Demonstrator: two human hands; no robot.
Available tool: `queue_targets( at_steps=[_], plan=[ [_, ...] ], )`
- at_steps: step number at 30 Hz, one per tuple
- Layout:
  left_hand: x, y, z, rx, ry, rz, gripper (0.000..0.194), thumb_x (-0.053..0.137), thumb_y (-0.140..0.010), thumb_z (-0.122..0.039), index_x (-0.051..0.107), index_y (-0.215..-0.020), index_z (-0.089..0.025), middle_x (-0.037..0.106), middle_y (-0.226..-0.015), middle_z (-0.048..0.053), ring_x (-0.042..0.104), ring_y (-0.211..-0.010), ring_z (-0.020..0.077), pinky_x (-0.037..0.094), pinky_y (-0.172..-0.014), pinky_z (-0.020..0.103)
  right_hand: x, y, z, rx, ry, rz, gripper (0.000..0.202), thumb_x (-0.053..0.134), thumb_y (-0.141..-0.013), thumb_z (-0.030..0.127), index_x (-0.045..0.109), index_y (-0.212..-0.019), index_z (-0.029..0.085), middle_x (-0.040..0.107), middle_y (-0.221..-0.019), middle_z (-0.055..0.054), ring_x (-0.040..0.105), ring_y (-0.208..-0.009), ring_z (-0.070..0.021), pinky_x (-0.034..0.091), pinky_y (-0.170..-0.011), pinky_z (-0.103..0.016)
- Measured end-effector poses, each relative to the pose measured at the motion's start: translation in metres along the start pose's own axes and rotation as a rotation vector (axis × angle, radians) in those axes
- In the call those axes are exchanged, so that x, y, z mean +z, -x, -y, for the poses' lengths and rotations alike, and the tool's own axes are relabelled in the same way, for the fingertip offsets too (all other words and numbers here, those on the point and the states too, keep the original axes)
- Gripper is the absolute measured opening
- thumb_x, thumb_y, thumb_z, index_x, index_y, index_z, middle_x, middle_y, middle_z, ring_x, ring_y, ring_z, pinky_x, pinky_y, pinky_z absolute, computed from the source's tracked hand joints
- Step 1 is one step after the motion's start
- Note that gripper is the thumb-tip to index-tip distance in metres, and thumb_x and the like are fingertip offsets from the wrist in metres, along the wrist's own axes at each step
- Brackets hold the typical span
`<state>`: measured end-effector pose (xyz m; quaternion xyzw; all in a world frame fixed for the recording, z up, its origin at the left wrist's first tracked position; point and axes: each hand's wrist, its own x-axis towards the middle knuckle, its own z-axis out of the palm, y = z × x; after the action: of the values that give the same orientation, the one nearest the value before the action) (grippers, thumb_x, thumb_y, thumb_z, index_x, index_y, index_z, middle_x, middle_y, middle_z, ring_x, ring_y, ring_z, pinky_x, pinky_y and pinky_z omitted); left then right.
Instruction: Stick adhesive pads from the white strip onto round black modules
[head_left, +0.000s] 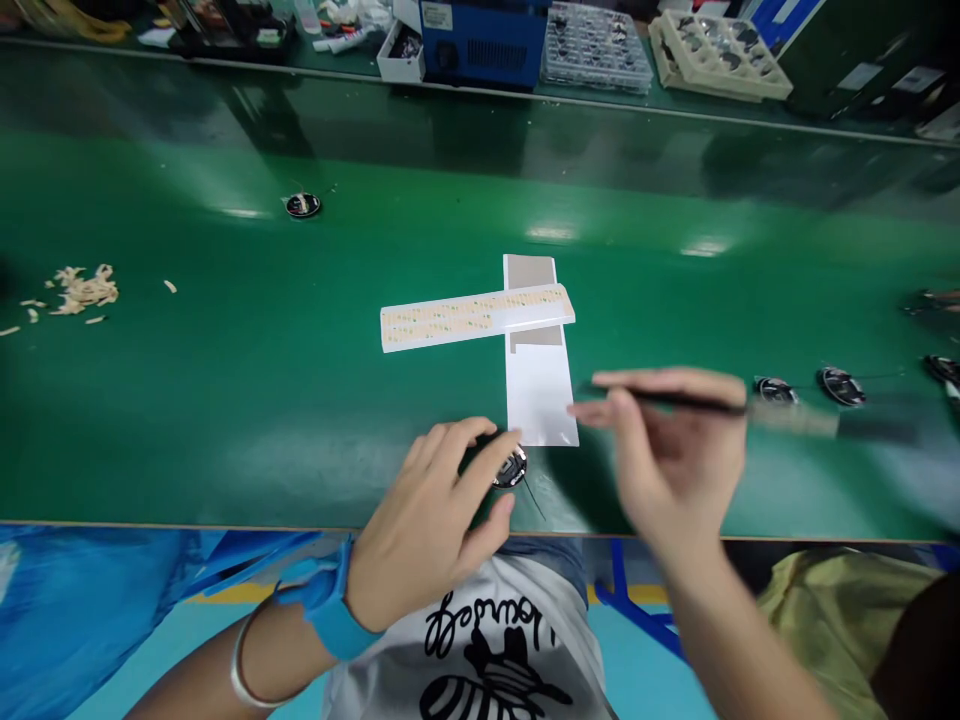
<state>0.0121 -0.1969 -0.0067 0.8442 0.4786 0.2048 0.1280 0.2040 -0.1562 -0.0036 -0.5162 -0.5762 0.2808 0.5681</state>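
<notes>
Our left hand (442, 490) curls at disc (513, 468), grip unclear | right (675, 440) grasps tool (694, 402) | we judge disc light, stiff, fragile: hold by edge

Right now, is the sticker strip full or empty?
Partly full: the sticker strip has pale pieces along its upper row, but its lower row ends in bare white.

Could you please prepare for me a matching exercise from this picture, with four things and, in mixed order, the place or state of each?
1. Left hand
2. Right hand
3. Sticker strip
4. Small cream pieces

A. Holding a slender tool, blurred
B. Mostly heaped near the picture's left edge
C. Over a round black part
D. Lying across a white and grey sheet

Right pairs: 1-C, 2-A, 3-D, 4-B.
</notes>
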Motion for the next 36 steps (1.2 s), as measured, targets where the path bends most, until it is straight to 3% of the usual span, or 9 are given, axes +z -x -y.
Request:
queue_targets(
  at_steps=[4,6,8,12,18,29,33,36],
  plan=[
    [-0.014,-0.023,0.021,-0.121,-0.069,-0.019,0.045,0.037,-0.098,-0.023,0.044,-0.140,-0.007,0.053,-0.135,0.017,0.049,-0.123,0.0299,0.045,-0.101,0.048,0.018,-0.083,-0.019,0.081,-0.198,0.298,0.025,0.070,-0.081,0.027,0.049,-0.093,0.024,0.063,-0.090,0.001,0.070,-0.055,-0.0123,0.061,-0.050,-0.025],
    [-0.013,-0.035,0.033,-0.146,-0.160,-0.014,0.048,0.036,-0.098,-0.023,0.044,-0.139,-0.001,0.050,-0.141,0.019,0.044,-0.131,0.0314,0.038,-0.110,0.049,0.039,-0.106,-0.035,0.128,-0.243,0.422,0.027,0.071,-0.079,0.028,0.048,-0.092,0.025,0.063,-0.087,0.003,0.070,-0.056,-0.0127,0.061,-0.052,-0.026],
    [-0.008,-0.043,0.041,-0.139,-0.211,0.014,0.049,0.036,-0.097,-0.023,0.045,-0.139,0.000,0.050,-0.143,0.019,0.043,-0.133,0.0316,0.035,-0.113,0.047,0.059,-0.115,-0.050,0.164,-0.254,0.462,0.027,0.071,-0.078,0.028,0.047,-0.091,0.025,0.063,-0.083,0.004,0.071,-0.058,-0.0136,0.061,-0.053,-0.026],
    [0.000,-0.045,0.047,-0.128,-0.226,0.046,0.048,0.037,-0.097,-0.024,0.047,-0.139,-0.002,0.049,-0.145,0.016,0.042,-0.135,0.0305,0.037,-0.113,0.045,0.076,-0.115,-0.067,0.210,-0.285,0.438,0.029,0.072,-0.077,0.029,0.046,-0.089,0.024,0.063,-0.076,0.005,0.072,-0.058,-0.0144,0.061,-0.052,-0.025],
    [0.001,-0.041,0.045,-0.140,-0.202,0.040,0.049,0.038,-0.097,-0.024,0.045,-0.141,-0.003,0.047,-0.147,0.015,0.041,-0.137,0.0302,0.038,-0.112,0.047,0.070,-0.114,-0.071,0.211,-0.326,0.430,0.035,0.076,-0.073,0.037,0.048,-0.087,0.024,0.062,-0.071,0.006,0.073,-0.056,-0.0147,0.062,-0.053,-0.026],
    [0.001,-0.042,0.044,-0.161,-0.169,0.048,0.049,0.039,-0.096,-0.023,0.044,-0.141,-0.004,0.046,-0.148,0.016,0.040,-0.138,0.0309,0.037,-0.113,0.049,0.066,-0.118,-0.069,0.276,-0.432,0.462,0.035,0.079,-0.070,0.034,0.050,-0.085,0.023,0.070,-0.067,0.004,0.074,-0.060,-0.0150,0.061,-0.055,-0.023],
    [0.000,-0.044,0.046,-0.169,-0.156,0.050,0.049,0.038,-0.096,-0.021,0.045,-0.141,-0.003,0.046,-0.148,0.016,0.039,-0.138,0.0309,0.035,-0.115,0.049,0.062,-0.118,-0.057,0.281,-0.396,0.400,0.031,0.078,-0.073,0.030,0.049,-0.084,0.024,0.070,-0.066,0.004,0.073,-0.060,-0.0144,0.061,-0.055,-0.024],
    [-0.008,-0.035,0.038,-0.154,-0.081,0.029,0.050,0.039,-0.094,-0.020,0.044,-0.141,-0.004,0.040,-0.151,0.017,0.035,-0.141,0.0308,0.032,-0.117,0.048,0.048,-0.099,-0.029,0.198,-0.352,0.285,0.025,0.076,-0.076,0.025,0.053,-0.085,0.023,0.070,-0.067,0.004,0.072,-0.059,-0.0142,0.062,-0.058,-0.026]
  ],
)
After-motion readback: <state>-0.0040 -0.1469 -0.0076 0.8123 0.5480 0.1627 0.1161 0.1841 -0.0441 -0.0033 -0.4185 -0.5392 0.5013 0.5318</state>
